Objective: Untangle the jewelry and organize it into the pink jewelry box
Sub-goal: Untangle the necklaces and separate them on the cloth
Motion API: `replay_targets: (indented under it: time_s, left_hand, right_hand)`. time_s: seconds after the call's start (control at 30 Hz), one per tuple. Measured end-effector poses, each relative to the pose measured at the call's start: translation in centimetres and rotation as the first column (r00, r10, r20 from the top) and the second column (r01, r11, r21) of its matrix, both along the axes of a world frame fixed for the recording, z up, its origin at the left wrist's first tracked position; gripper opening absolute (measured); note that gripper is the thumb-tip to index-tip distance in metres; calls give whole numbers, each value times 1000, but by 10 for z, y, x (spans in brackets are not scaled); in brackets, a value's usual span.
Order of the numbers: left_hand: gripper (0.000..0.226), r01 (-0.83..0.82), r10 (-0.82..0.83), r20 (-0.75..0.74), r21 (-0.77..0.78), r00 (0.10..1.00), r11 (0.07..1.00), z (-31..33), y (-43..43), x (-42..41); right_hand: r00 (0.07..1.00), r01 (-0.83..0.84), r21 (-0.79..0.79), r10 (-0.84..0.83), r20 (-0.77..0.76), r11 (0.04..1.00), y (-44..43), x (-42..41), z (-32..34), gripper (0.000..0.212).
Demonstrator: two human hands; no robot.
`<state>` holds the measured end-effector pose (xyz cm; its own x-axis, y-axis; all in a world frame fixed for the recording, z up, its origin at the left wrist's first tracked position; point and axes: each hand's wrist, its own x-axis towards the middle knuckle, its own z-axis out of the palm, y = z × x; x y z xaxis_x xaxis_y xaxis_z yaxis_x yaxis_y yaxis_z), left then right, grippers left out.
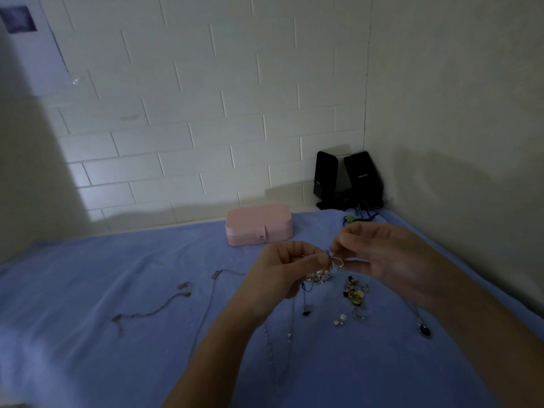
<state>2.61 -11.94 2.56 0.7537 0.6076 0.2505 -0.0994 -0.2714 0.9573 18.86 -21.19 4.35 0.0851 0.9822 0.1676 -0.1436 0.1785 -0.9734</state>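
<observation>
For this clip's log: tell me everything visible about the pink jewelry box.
The pink rounded-rectangular jewelry box, smooth and leather-like by its look, sits flat and closed on the blue cloth at its far edge, close to the white brick wall and left of two black speakers. A pink strap folds down the front from the lid, fastened by a round metal snap. Nothing but the cloth touches it.

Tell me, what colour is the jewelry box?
The jewelry box is pink, seen best in the head view.

Dim, bluish, soft shadows, wide-angle distortion
</observation>
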Motion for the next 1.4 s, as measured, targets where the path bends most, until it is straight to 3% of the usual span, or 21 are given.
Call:
replay_targets:
  time_s: [0.17,0.37,0.47,0.73,0.9,1.0,1.1,1.2,1.4]
  left_hand:
    - [15,-83,82,68,11,994,996,-1,1,1]
    - [33,-158,157,24,39,987,987,-3,3,5]
    - [27,-166,165,48,27,985,986,-2,3,5]
    - [16,-220,218,120,2,969,976,-1,4,4]
    - [21,-26,35,108,-80,994,996,-1,1,3]
    - [24,31,-25,90,-67,996,997,-2,1,3]
    - [23,13,-8,86,-54,996,998,-3,3,3]
    - [31,-1,5,69,-55,998,998,-3,3,4]
    - [28,-18,18,-1,-49,1000,999,-5,1,7]
  right_hand:
    - [933,149,-12,-137,333,989,-3,-10,3,19]
    - [775,329,146,-355,523,933,-3,-19,-4,14]
    - [785,352,191,-400,473,916,-2,-25,-6,14]
    - [872,354,127,-376,315,927,4,-27,-7,2]
    - [939,266,33,-266,218,963,7,-25,-7,11]
    - [935,277,96,-291,204,956,7,-24,-8,6]
    - [890,259,260,-334,311,930,2,-23,-7,24]
    - [766,233,415,-429,478,879,2,-23,-10,37]
    - [572,228,497,-528,628,838,6,-18,-15,15]
